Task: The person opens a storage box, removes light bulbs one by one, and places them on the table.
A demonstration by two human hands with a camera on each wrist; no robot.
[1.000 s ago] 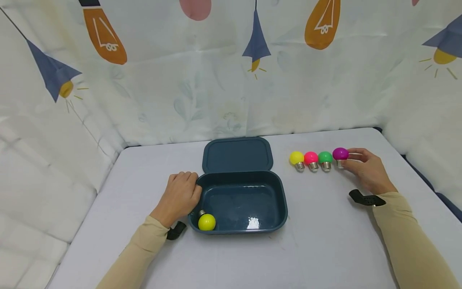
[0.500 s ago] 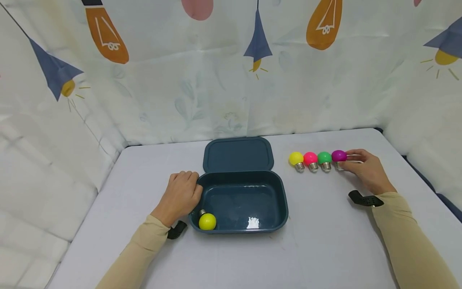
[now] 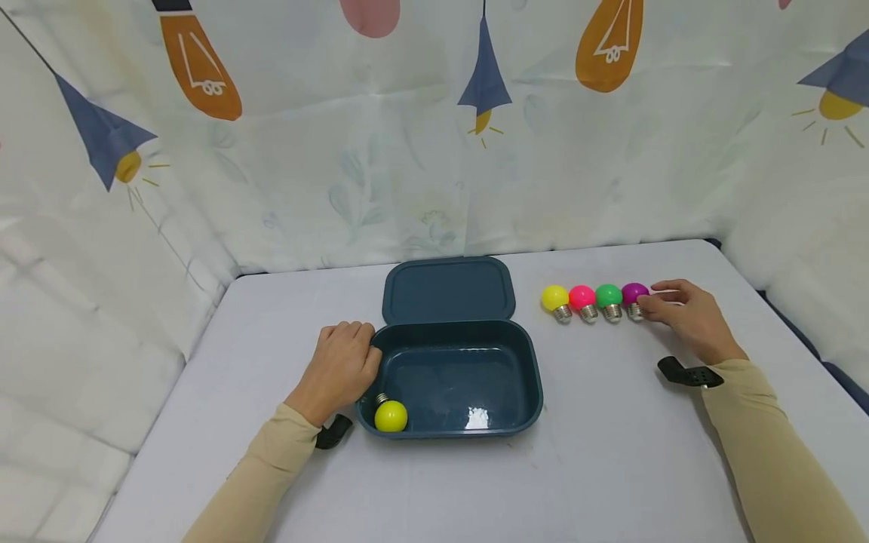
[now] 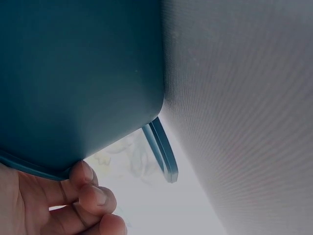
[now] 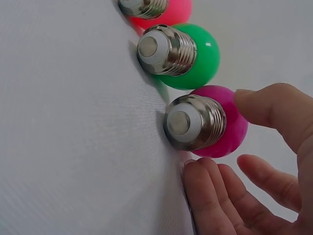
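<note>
My left hand (image 3: pixel 337 369) grips the left rim of the dark blue plastic box (image 3: pixel 448 435). In the left wrist view, its fingers (image 4: pixel 98 198) curl under the box's rim. A yellow light bulb (image 3: pixel 391 416) lies in the box's near left corner. At the right, my right hand (image 3: pixel 694 318) is beside a purple light bulb (image 3: pixel 634 292), the last in a row on the table. The right wrist view shows the thumb at the purple bulb's globe (image 5: pixel 234 127), with the other fingers spread loosely below it. A green light bulb (image 3: pixel 609 295) is right beside the purple one.
A pink light bulb (image 3: pixel 582 297) and another yellow light bulb (image 3: pixel 555 297) continue the row leftward. The box's flat lid (image 3: pixel 448 290) lies right behind it. A printed curtain (image 3: pixel 407 166) rises beyond the white table's (image 3: pixel 577 483) back edge.
The purple bulb has come down and left to stand beside the green one. My right fingers have loosened from it. The left hand and box stay in place.
</note>
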